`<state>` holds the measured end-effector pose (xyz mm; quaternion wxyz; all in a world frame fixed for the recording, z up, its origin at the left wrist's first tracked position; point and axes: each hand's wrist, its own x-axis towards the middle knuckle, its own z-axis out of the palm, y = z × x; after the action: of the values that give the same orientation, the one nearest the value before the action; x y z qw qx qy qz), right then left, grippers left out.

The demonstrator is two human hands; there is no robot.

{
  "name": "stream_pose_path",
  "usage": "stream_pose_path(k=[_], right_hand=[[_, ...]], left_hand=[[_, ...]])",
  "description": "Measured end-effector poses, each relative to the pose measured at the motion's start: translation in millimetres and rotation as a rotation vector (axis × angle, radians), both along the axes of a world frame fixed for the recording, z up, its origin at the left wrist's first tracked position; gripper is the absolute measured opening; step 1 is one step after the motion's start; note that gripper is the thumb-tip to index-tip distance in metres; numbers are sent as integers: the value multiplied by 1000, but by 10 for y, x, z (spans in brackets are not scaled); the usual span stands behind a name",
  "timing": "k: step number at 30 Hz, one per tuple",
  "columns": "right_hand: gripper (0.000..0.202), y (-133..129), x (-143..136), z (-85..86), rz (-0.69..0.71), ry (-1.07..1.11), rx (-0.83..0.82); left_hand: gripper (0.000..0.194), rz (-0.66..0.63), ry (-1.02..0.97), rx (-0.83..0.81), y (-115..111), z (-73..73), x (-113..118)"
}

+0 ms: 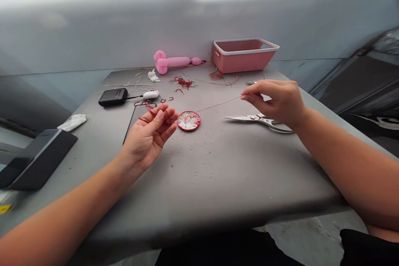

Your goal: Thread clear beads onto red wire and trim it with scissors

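Left hand [148,135]: palm turned up, fingers loosely curled, thumb against the index finger; holds red cord strands bunched at the fingertips. Right hand [276,99]: raised above the worktop [218,183], knuckles up, thumb and index finger closed in a narrow pinch on the end of a thin red thread [218,103]. Thread runs between the two hands, nearly straight, rising slightly to the right. Both forearms reach in from the near side, left and right. A round dish [190,130] with a red rim, containing small beads, sits just right of the left fingertips; the thread crosses its view. Scissors [251,119] lie under and left of the right hand. Far left: black box [112,97], its faint marking too small to read. Far centre: red cord pieces [184,82], then a pink balloon [177,62]. Far right: pink basket [245,63] with a white rim.
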<state>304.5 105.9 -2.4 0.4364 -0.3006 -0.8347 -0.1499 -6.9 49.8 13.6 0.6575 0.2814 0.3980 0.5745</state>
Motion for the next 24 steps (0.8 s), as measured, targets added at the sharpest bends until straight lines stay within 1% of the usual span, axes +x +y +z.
stream_pose_path(k=[2, 5, 7, 9, 11, 13, 15, 17, 20, 22, 24], right_hand=[[16, 46, 49, -8, -40, 40, -7], [38, 87, 89, -7, -72, 97, -40], [48, 96, 96, 2, -79, 149, -89], [51, 98, 102, 13, -98, 240, -146], [52, 106, 122, 23, -131, 359, -166], [55, 131, 161, 32, -168, 484, -157], [59, 171, 213, 40, -213, 601, -145], [58, 215, 263, 46, -271, 689, -174], [54, 260, 309, 45, -385, 743, -331], [49, 272, 322, 41, -470, 733, -471], [43, 279, 336, 38, -545, 714, -577]], left_hand=[[16, -12, -8, 35, -9, -28, 5], [10, -26, 21, 114, -25, -62, -10], [8, -35, 112, 168, -33, -77, -26], [16, -63, 249, 196, -42, -86, -38], [22, -142, 402, 220, -57, -95, -44], [22, -256, 542, 249, -81, -112, -46], [25, -357, 612, 286, -117, -138, -47], [27, -429, 545, 341, -159, -156, -45], [22, -504, 253, 445, -209, -126, -36], [15, -478, 87, 472, -212, -62, -33], [14, -370, -14, 464, -180, 15, -43]])
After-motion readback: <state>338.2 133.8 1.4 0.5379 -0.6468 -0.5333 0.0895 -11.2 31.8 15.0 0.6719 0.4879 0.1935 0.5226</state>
